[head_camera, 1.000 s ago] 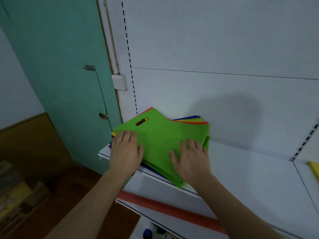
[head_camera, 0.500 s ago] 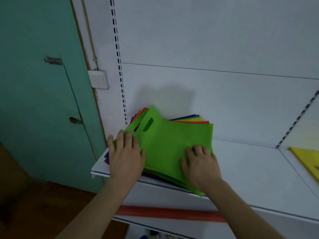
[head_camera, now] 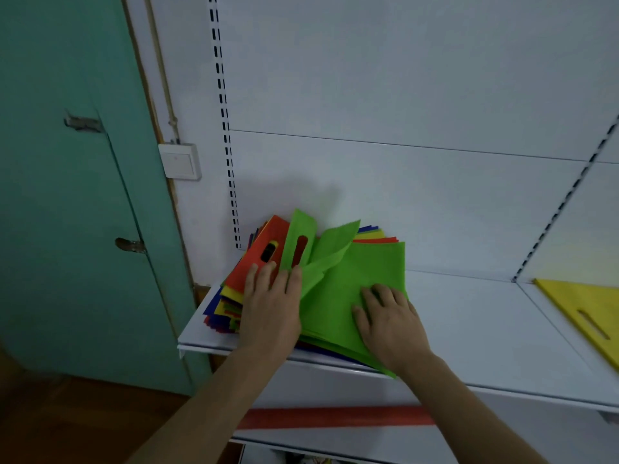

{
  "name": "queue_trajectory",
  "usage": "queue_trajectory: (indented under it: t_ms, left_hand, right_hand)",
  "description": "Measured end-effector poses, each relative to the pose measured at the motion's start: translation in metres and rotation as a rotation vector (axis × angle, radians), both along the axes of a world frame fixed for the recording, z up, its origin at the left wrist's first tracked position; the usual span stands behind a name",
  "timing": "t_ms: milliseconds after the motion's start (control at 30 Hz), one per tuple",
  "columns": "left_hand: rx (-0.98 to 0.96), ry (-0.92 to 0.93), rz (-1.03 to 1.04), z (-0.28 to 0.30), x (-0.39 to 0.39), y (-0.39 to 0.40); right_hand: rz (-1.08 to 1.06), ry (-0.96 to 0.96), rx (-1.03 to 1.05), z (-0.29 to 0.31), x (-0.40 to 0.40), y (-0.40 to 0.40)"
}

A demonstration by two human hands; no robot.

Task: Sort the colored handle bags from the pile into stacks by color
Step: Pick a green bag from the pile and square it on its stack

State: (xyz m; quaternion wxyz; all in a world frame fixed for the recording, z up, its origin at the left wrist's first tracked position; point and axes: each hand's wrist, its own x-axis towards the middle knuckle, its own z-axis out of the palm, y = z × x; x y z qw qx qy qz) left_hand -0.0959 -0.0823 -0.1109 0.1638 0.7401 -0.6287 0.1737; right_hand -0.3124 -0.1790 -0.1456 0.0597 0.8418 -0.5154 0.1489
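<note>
Left hand (head_camera: 271, 306) peeled up handle end of green bags (head_camera: 355, 289), fingers flat, exposing red bag (head_camera: 259, 259); right hand (head_camera: 388, 324) pressed flat, unclenched, pinning pile (head_camera: 222, 311) on shelf (head_camera: 469, 316).

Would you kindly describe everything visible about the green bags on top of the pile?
The green bags are flat, matte, fabric-like sheets lying on top of the multicoloured pile on the white shelf. Their handle ends, one showing an oblong cut-out, are lifted and curl upward, baring a red bag beneath. The left hand rests at the lifted edge; the right hand presses flat on the near right part. One corner overhangs the shelf's front edge.
</note>
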Motion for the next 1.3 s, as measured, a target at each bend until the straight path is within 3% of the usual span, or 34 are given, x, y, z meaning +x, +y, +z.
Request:
queue_trajectory:
  t_ms: [133, 267, 500, 600, 667, 833, 1100, 1300]
  left_hand:
    - [-0.049, 0.225, -0.119, 0.006, -0.005, -0.007]
    - [-0.149, 0.617, -0.127, 0.021, -0.004, -0.01]
    - [-0.121, 1.099, -0.065, 0.044, 0.014, -0.017]
    - [-0.154, 1.271, -0.017, 0.05, 0.023, -0.02]
    - [-0.116, 1.288, 0.06, 0.052, 0.03, -0.022]
    - [0.044, 1.033, 0.108, 0.056, 0.037, -0.028]
    - [-0.242, 1.027, -0.178, 0.071, 0.032, -0.023]
    - [-0.267, 1.091, -0.231, 0.067, 0.015, -0.026]
  right_hand:
    - [-0.159, -0.181, 0.017, 0.0, -0.009, 0.0]
    - [-0.379, -0.312, 0.205, 0.01, -0.03, -0.002]
    - [-0.347, -0.658, 0.436, 0.031, -0.046, -0.017]
    - [-0.374, -0.712, 0.518, 0.037, -0.049, -0.022]
    - [-0.355, -0.677, 0.504, 0.04, -0.052, -0.022]
    - [-0.321, -0.647, 0.404, 0.045, -0.058, -0.02]
    - [-0.146, -1.047, 0.043, 0.076, -0.064, -0.009]
    - [-0.125, -1.119, 0.07, 0.067, -0.06, -0.006]
